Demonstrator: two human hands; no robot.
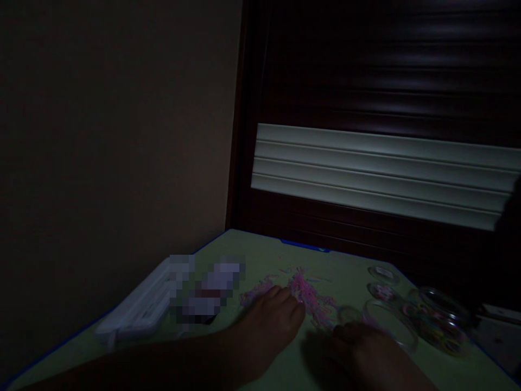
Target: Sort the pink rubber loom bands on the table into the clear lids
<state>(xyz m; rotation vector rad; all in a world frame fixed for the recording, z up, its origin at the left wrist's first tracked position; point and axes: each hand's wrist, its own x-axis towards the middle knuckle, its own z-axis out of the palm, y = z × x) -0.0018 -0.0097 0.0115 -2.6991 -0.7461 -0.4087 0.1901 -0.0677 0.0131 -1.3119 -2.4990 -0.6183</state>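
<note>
On the pale table, a loose pile of thin, mostly pink strands that look like small elastic bands (303,290) is spread out. My left hand (271,326) rests at the pile's near left edge, palm down, its fingers bent over the strands and slightly apart. Beside the pile's near right end is my right hand (362,347), its fingers curled inward; dim light hides what they hold, if anything. A clear ring-shaped lid or dish (391,326) lies just beyond it. Farther right, a clear jar (439,320) tilts on its side with multicoloured bands inside.
Two small round clear containers (382,291) sit at the back right, one holding pinkish bits. To the left lie a white case (138,304) and a pixelated object (215,288). A wall (122,136) borders the left; a dark slatted panel (366,174) stands behind the table (252,244).
</note>
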